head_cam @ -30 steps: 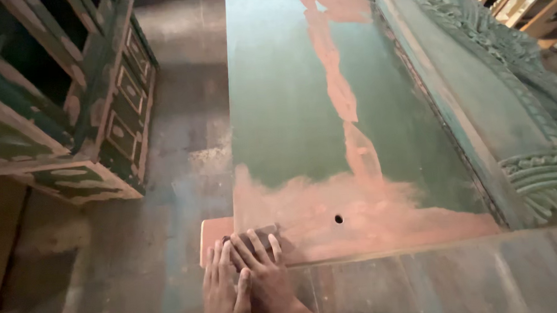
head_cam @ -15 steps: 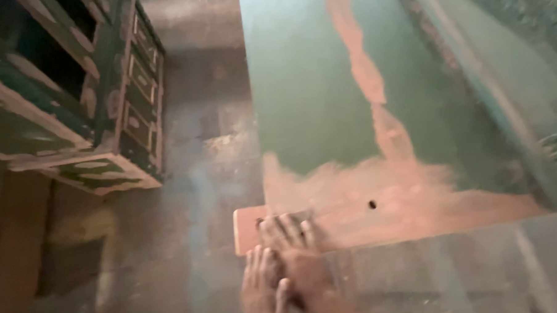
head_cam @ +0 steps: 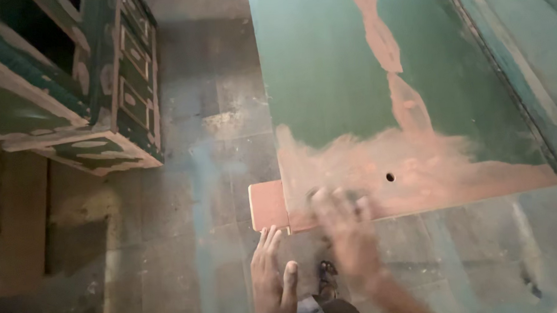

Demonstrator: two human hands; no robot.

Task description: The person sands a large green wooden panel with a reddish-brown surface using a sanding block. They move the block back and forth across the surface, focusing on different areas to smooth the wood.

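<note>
At the near, paint-stripped end of the green board (head_cam: 325, 81), the blurred right hand (head_cam: 346, 225), its grip unreadable, seemed mid-rub, while the left hand (head_cam: 272, 280) lay open just below the jutting wooden block (head_cam: 268, 205); further rubbing would call for steady, even pressure.

Single head-worn view, steeply downward, close above green board (head_cam: 325, 81) and floor (head_cam: 217, 177).
</note>
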